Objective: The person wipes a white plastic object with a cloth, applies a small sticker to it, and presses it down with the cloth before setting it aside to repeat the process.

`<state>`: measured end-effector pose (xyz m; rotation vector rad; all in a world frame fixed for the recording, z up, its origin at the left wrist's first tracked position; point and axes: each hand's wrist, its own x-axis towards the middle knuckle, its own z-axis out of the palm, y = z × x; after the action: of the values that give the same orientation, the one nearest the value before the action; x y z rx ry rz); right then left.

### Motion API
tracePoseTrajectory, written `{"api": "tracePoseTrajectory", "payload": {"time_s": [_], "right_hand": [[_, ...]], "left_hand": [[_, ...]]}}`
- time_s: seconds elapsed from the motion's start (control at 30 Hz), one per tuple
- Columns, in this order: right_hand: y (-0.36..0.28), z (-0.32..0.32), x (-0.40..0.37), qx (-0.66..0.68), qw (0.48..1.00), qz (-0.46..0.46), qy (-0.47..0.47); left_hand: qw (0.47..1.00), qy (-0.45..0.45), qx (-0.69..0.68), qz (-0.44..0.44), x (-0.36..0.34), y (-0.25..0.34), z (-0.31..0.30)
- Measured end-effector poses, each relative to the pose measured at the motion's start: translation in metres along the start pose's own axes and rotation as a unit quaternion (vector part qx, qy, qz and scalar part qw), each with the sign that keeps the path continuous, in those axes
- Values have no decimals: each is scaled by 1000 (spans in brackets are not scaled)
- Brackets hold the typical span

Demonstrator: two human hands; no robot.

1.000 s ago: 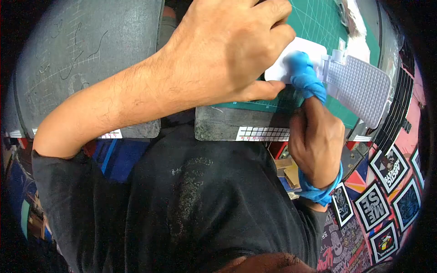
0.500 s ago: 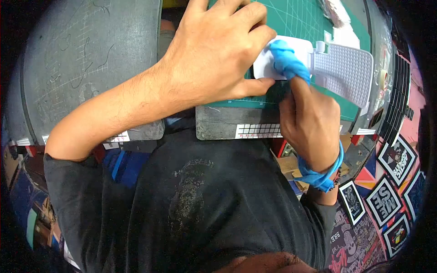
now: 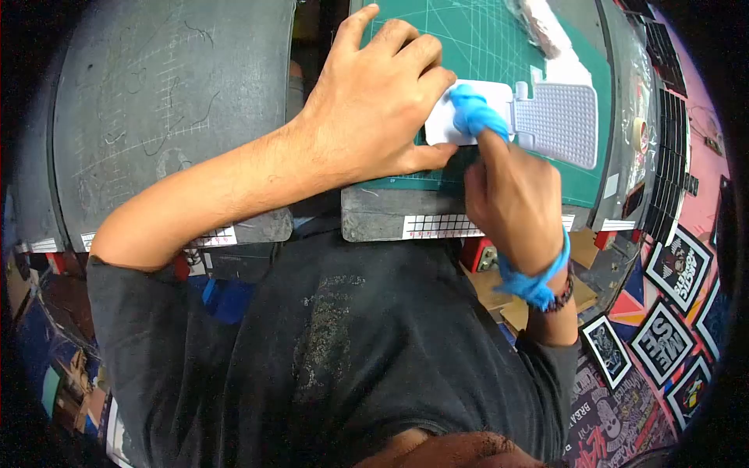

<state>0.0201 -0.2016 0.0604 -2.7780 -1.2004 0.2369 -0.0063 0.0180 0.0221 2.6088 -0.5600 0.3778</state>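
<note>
My left hand (image 3: 382, 101) grips the left end of a white plastic plate (image 3: 440, 123) between thumb and index finger, its other fingers spread above. On the plate presses the index finger of my right hand (image 3: 519, 199), with blue cloth (image 3: 476, 115) wound round its tip. The other fingers of that hand are curled in; more blue cloth circles the wrist. A hinge joins the plate to a white dotted flap (image 3: 563, 123), which lies folded out to the right. Beneath them is a green cutting mat (image 3: 421, 181).
A plastic-wrapped white roll (image 3: 550, 35) lies beyond the flap. Printed rulers (image 3: 441, 226) run along the grey table's front edge (image 3: 367, 214). At the right are a tape roll (image 3: 640, 134) and a black slatted panel (image 3: 669, 117).
The flap and the cloth-wrapped finger have shifted left in view, and the flap appears less tilted. The camera view has also moved slightly. Both hands keep their hold.
</note>
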Motion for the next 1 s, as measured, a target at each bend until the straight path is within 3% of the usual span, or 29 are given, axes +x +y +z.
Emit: {"api": "tracePoseTrajectory", "payload": {"time_s": [0.07, 0.1, 0.17, 0.23, 0.33, 0.4, 0.43, 0.63, 0.67, 0.77, 0.83, 1.0], "right_hand": [[1, 3, -3, -3, 1000, -20, 23], [1, -5, -8, -7, 999, -24, 27], [4, -27, -29, 74, 994, -28, -80], [19, -48, -40, 264, 930, -42, -251], [35, -76, -54, 335, 936, -99, -30], [42, -81, -69, 412, 903, 78, 97], [49, -76, -59, 356, 920, 86, 141], [77, -62, -5, 279, 955, -71, 66], [77, -63, -2, 333, 942, -34, 37], [85, -70, 15, 336, 939, -64, 23], [78, -73, 22, 394, 919, -21, 20], [68, -76, 43, 408, 909, -54, 59]], "left_hand": [[999, -15, -27, -16, -3, 0, 5], [999, 35, 15, -13, -6, -1, 13], [994, 91, 54, -15, -10, 0, 22], [996, 76, 38, -5, -10, -4, 23], [995, 91, 45, 6, -11, -4, 23], [994, 91, 52, 12, -12, -3, 24], [993, 94, 61, 19, -12, -4, 24], [997, 49, 50, 28, -8, -5, 13], [997, 51, 54, 32, -7, -6, 12], [995, 64, 59, 39, -7, -12, 11], [995, 77, 49, 49, -5, -18, 6], [998, 54, 18, 14, -3, -28, 5]]}}
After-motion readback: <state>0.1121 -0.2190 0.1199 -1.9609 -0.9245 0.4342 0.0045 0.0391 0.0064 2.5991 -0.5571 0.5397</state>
